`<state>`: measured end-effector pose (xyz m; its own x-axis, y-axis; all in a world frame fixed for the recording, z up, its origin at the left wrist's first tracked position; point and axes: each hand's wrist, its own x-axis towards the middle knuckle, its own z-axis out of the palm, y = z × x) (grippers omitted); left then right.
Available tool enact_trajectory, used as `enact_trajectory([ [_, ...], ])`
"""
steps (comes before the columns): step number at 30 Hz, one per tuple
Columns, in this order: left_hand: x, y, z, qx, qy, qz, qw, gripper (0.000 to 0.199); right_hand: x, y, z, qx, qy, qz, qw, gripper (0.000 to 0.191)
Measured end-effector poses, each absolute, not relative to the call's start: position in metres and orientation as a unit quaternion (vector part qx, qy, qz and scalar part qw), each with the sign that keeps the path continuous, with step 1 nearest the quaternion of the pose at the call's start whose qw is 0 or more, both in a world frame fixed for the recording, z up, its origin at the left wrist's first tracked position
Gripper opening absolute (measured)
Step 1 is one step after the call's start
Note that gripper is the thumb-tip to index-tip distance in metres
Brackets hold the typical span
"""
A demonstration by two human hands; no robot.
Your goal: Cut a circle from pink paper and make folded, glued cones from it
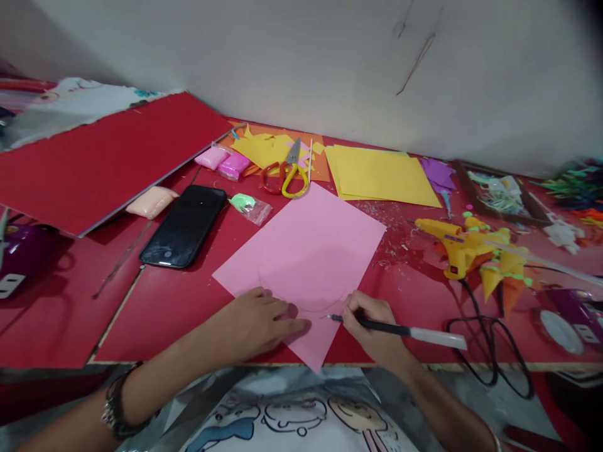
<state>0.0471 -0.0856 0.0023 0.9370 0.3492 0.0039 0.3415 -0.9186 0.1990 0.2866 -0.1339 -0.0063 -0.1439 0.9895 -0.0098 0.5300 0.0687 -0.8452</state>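
A sheet of pink paper (311, 245) lies turned cornerwise on the red table, its near corner just over the front edge. Thin curved pen lines show on its lower part. My left hand (259, 320) lies flat on the paper's left side, fingers stretched out. In my right hand (372, 320) is a black pen (391, 327) with a whitish cap on its back end, gripped near the tip. The pen tip is at the paper, close to a short mark right of my left fingertips.
Scissors (291, 169) and yellow paper sheets (381, 172) lie beyond the pink paper. To the left are a phone (184, 226) and a red board (117, 150). A yellow glue gun (450, 245) with a black cord (490, 351) lies to the right.
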Motion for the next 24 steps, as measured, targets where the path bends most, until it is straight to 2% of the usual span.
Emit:
enact_trajectory([
  [11, 0.048, -0.084, 0.007, 0.980, 0.168, 0.017, 0.106, 0.032, 0.325, -0.111, -0.011, -0.607, -0.651, 0.341, 0.302, 0.021],
  [18, 0.048, -0.084, 0.006, 0.979, 0.174, 0.021, 0.105, 0.032, 0.341, -0.085, -0.006, -0.641, -0.623, 0.244, 0.376, 0.022],
  [24, 0.048, -0.084, 0.005, 0.979, 0.172, 0.010, 0.106, 0.031, 0.335, -0.086, -0.004, -0.617, -0.614, 0.326, 0.369, 0.024],
])
